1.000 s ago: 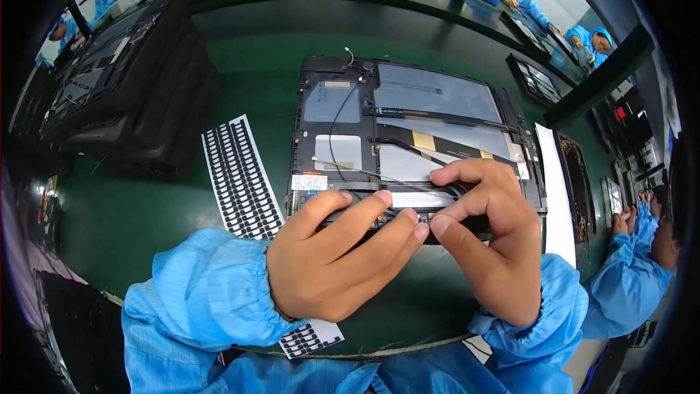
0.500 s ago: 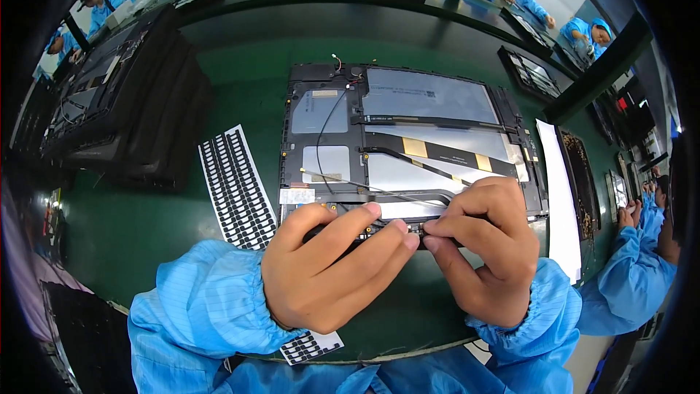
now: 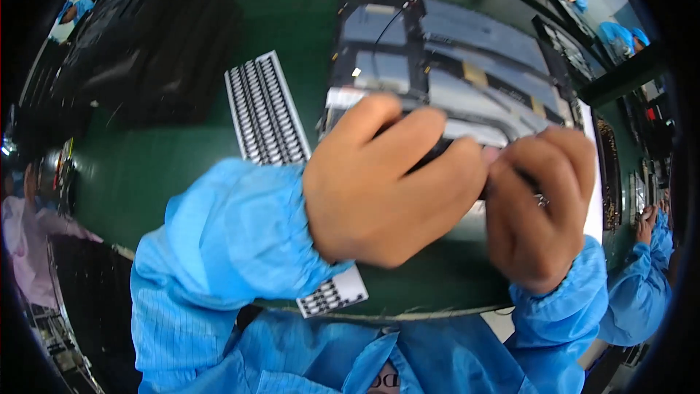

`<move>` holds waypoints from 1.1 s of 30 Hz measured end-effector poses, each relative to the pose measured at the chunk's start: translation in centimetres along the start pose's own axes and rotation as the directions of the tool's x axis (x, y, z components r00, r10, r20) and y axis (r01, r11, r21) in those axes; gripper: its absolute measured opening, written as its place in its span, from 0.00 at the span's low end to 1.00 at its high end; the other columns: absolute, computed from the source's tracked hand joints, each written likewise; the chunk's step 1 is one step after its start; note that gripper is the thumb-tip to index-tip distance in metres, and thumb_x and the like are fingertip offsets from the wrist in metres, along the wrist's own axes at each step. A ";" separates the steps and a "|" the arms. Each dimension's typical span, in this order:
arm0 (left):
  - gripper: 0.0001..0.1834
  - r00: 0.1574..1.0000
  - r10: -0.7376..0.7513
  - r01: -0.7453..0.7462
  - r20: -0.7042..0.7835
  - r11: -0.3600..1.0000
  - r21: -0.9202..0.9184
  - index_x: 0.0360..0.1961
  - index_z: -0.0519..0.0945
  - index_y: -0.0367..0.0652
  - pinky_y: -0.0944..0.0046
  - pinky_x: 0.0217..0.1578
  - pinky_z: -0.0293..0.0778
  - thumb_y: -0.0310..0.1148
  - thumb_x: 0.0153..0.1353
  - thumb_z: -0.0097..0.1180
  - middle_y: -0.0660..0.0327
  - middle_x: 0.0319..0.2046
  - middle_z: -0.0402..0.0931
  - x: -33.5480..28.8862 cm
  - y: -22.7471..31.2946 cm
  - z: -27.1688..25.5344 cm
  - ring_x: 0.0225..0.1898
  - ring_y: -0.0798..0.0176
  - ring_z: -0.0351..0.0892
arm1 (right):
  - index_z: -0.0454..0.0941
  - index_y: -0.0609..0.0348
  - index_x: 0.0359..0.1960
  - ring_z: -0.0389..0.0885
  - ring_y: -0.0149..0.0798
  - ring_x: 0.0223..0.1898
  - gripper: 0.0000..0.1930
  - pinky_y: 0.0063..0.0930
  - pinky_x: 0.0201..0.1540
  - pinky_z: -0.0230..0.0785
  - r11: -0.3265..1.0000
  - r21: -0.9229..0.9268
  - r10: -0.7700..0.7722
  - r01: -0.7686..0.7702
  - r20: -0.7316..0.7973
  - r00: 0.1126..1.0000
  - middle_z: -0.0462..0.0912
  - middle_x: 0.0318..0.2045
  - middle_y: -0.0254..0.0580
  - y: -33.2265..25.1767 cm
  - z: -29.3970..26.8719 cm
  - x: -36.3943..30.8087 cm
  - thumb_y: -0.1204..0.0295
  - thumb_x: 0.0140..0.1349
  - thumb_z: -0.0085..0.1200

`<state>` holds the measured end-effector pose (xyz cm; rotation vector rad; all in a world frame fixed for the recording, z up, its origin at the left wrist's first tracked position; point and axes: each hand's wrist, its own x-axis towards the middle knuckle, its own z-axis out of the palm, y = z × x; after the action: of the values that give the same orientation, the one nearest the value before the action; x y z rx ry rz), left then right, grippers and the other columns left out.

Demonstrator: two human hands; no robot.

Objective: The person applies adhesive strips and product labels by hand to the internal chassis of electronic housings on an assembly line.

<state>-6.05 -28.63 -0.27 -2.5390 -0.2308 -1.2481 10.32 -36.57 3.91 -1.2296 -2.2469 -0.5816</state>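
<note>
A flat black-framed electronic panel [image 3: 375, 66] with grey plates, dark flat cables and a thin wire lies on the bench. Over its near edge, my left hand [image 3: 394, 186] is closed with fingers curled down. My right hand [image 3: 539, 211] is pinched shut beside it, and the fingertips of both meet. Something small and dark shows between them, but its kind is hidden by the fingers and motion blur. To the left of the panel is a white sheet of black die-cut stickers [image 3: 268, 109], partly beneath my left sleeve.
A tall stack of black panels [image 3: 146, 44] stands at the back left of the green bench [image 3: 160, 149]. A dark post [image 3: 623, 76] rises at the right, near another panel [image 3: 565, 44]. Co-workers in blue sit beyond and at the right.
The view has tilted, so the panel and sheet sit higher in the picture. Both hands have come up nearer the camera and drawn together, the left fingers curling more.
</note>
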 end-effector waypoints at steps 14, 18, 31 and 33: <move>0.26 0.685 -0.284 0.510 0.671 0.845 -0.163 0.43 0.75 0.43 0.49 0.49 0.61 0.39 0.40 0.61 0.51 0.47 0.69 -8.6 5.5 -8.0 0.50 0.48 0.66 | 0.74 0.66 0.23 0.68 0.40 0.23 0.08 0.31 0.26 0.59 0.803 0.464 0.269 -0.373 0.276 0.923 0.71 0.23 0.43 -11.4 3.3 -6.2 0.78 0.38 0.56; 0.27 0.680 -0.288 0.491 0.674 0.862 -0.127 0.44 0.74 0.43 0.49 0.49 0.60 0.41 0.40 0.62 0.51 0.47 0.68 -8.8 5.7 -8.1 0.51 0.48 0.65 | 0.73 0.65 0.23 0.68 0.41 0.22 0.07 0.32 0.25 0.59 0.809 0.459 0.256 -0.366 0.285 0.924 0.71 0.23 0.42 -12.0 3.6 -6.4 0.81 0.38 0.56; 0.23 0.753 -0.226 0.430 0.617 0.879 -0.203 0.40 0.75 0.41 0.51 0.47 0.63 0.35 0.39 0.61 0.54 0.40 0.72 -6.1 4.6 -7.3 0.46 0.50 0.70 | 0.71 0.65 0.24 0.69 0.44 0.23 0.07 0.33 0.27 0.61 0.482 0.773 0.378 -0.411 0.240 0.894 0.71 0.23 0.45 -9.7 3.7 -6.3 0.82 0.40 0.54; 0.20 0.810 -0.189 0.388 0.555 0.882 -0.267 0.39 0.76 0.39 0.54 0.44 0.67 0.30 0.40 0.60 0.54 0.38 0.73 -4.1 3.9 -6.2 0.43 0.51 0.72 | 0.70 0.65 0.25 0.68 0.44 0.23 0.08 0.33 0.27 0.61 0.580 0.716 0.312 -0.389 0.245 0.918 0.70 0.24 0.45 -9.5 4.4 -6.9 0.81 0.40 0.53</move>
<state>-12.11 -34.42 -0.76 -3.2436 -0.5780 -0.7058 4.34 -43.22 -4.96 -1.1784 -1.8702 0.5609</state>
